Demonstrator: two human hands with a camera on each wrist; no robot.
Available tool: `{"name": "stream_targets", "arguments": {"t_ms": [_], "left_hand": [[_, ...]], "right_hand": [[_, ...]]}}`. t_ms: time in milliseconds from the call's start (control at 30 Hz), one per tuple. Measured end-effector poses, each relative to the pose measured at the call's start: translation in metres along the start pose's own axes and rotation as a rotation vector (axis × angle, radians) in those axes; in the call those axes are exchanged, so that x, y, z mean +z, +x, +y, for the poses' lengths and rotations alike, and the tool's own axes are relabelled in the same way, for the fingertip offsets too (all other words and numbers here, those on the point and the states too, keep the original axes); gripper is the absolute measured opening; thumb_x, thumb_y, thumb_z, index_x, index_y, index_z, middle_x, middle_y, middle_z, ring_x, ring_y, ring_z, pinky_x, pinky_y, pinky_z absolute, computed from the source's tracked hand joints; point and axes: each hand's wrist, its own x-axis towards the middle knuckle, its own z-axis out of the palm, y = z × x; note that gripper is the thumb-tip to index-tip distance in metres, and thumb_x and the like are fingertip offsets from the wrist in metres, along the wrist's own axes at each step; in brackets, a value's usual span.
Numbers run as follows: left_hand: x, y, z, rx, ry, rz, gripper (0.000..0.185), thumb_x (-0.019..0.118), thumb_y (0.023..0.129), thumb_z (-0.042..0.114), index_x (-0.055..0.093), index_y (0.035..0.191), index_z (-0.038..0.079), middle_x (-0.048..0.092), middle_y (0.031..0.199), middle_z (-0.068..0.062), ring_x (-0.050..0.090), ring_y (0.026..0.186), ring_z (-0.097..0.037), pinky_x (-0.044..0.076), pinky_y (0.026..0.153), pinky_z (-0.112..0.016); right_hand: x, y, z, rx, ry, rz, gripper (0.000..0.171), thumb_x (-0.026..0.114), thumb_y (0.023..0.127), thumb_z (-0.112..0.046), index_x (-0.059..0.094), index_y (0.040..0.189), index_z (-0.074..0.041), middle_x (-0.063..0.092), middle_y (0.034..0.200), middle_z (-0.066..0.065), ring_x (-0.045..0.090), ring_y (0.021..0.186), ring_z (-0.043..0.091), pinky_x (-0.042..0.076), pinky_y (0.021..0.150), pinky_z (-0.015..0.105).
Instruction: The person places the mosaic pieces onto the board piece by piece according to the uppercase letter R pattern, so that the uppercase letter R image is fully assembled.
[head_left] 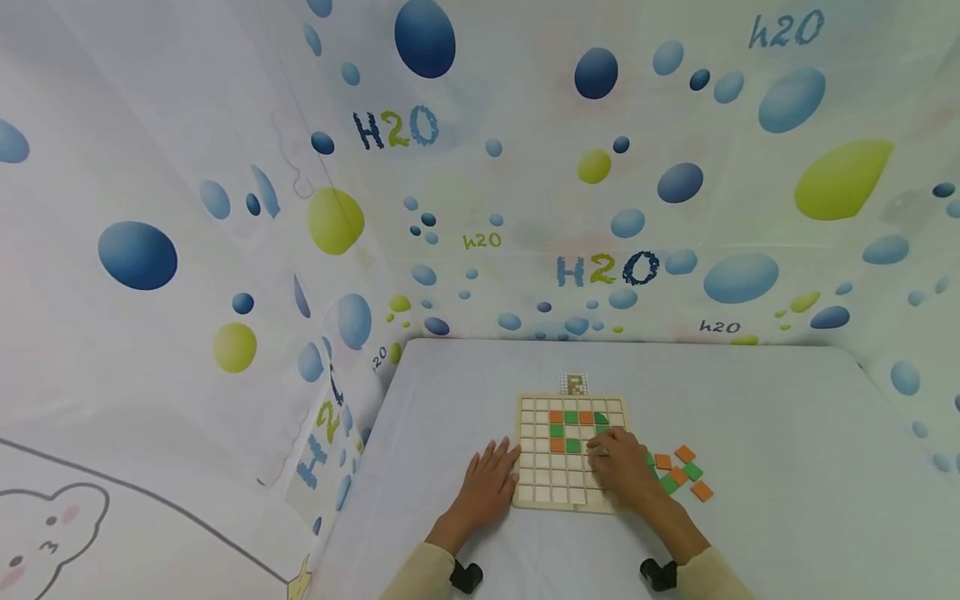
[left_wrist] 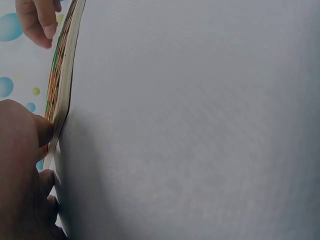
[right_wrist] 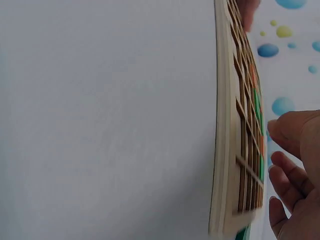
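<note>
Head: right hand (head_left: pixel 624 468) over board (head_left: pixel 546 483); loose tiles (head_left: pixel 678 476) beside

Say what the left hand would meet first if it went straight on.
The wooden grid board, at its left edge; the left hand points that way and seems to touch it, though exact contact is hard to judge.

The gridded board (head_left: pixel 551 477) is pale, matt wood; the loose tiles (head_left: pixel 702 491) look smooth and flat-finished; the white tablecloth (head_left: pixel 787 458) appears matt, finely woven fabric.

Booth (head_left: pixel 150 375) with bubble-printed walls (head_left: pixel 525 183)
</note>
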Motion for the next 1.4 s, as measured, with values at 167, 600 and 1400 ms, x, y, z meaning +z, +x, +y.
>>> {"name": "stream_targets", "arguments": {"t_ms": [167, 600, 1400], "left_hand": [[0.005, 0.000, -0.002, 0.007, -0.017, 0.033, 0.048, 0.046, 0.112, 0.026, 0.047, 0.159, 0.012, 0.039, 0.168, -0.015, 0.031, 0.157, -0.043, 0.023, 0.123, -0.068], [0.002, -0.001, -0.001, 0.009, -0.012, 0.019, 0.048, 0.046, 0.112, 0.025, 0.046, 0.159, 0.012, 0.039, 0.168, -0.017, 0.031, 0.157, -0.044, 0.024, 0.122, -0.069], [0.007, 0.000, -0.006, 0.018, -0.026, 0.024, 0.048, 0.045, 0.113, 0.025, 0.046, 0.159, 0.012, 0.038, 0.168, -0.017, 0.030, 0.157, -0.045, 0.022, 0.122, -0.070]], "right_hand": [[-0.019, -0.010, 0.020, 0.090, -0.019, 0.033, 0.015, 0.074, 0.096, -0.010, 0.078, 0.110, -0.007, 0.069, 0.115, 0.017, 0.064, 0.105, 0.043, 0.051, 0.080, 0.062], [-0.074, -0.025, 0.084, 0.479, -0.068, -0.016, 0.041, 0.064, 0.102, -0.022, 0.059, 0.128, 0.009, 0.053, 0.124, 0.041, 0.053, 0.114, 0.059, 0.045, 0.086, 0.070], [-0.073, -0.024, 0.110, 0.361, 0.018, -0.118, 0.037, 0.067, 0.101, -0.016, 0.063, 0.131, 0.006, 0.057, 0.125, 0.031, 0.057, 0.108, 0.041, 0.048, 0.087, 0.060]]}}
